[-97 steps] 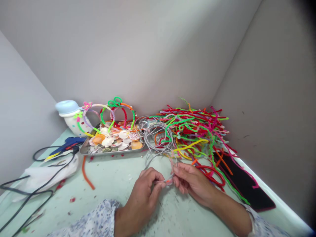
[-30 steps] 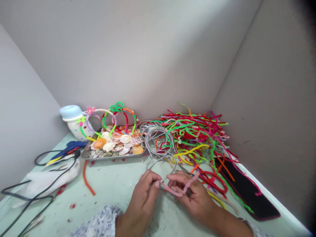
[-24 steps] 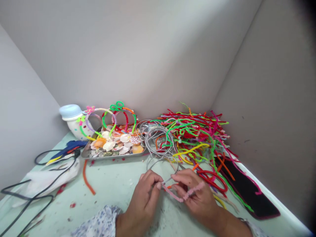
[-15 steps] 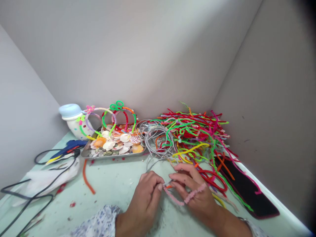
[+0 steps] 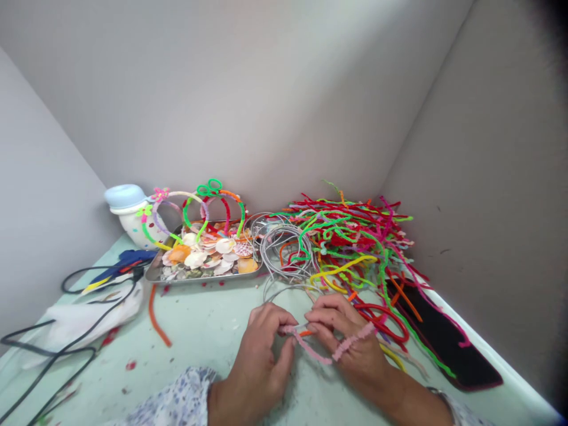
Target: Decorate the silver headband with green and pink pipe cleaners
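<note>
My left hand (image 5: 266, 352) has its fingers curled round the wound end of a pink pipe cleaner (image 5: 317, 352) on a grey wire (image 5: 301, 326). Its thumb stands off to the side, lower down. My right hand (image 5: 350, 340) pinches the same wire a short way to the right, with thumb and fingertips close together. The pipe cleaner's free part droops between the hands and rises across the right hand's fingers. A bit of orange pipe cleaner (image 5: 306, 333) shows just below the wire. My left fingers partly hide the wound part.
A coil of grey wire (image 5: 262, 248) lies behind my hands, beside a metal tray (image 5: 208, 282) of shells with pipe-cleaner hoops (image 5: 205, 226). Right are heaped pipe cleaners (image 5: 350, 222) and a black mat (image 5: 465, 361). Left are a white jar (image 5: 137, 222), blue-handled pliers (image 5: 128, 263) and a cable (image 5: 66, 354).
My left thumb has come away from the wire and dropped lower, baring the pink winding by the fingers. My right hand keeps its pinch, barely shifted.
</note>
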A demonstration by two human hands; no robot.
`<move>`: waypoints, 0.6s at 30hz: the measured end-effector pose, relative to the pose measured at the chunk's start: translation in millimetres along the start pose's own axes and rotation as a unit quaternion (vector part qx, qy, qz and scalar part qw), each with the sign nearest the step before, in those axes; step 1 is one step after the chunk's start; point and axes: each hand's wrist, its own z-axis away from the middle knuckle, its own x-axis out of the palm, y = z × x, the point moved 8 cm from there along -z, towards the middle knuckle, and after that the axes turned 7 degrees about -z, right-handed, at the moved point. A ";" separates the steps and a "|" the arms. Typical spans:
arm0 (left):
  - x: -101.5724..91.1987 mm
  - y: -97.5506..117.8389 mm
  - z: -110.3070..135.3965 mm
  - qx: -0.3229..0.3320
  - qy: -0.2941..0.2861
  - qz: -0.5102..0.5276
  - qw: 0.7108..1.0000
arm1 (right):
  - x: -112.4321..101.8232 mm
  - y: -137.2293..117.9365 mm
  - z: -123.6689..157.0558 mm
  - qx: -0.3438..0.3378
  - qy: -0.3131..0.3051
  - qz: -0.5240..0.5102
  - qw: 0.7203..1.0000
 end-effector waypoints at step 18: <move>-2.2 -7.5 -0.1 -0.006 0.036 0.007 0.999 | 4.8 8.0 3.7 0.000 -0.030 0.014 0.999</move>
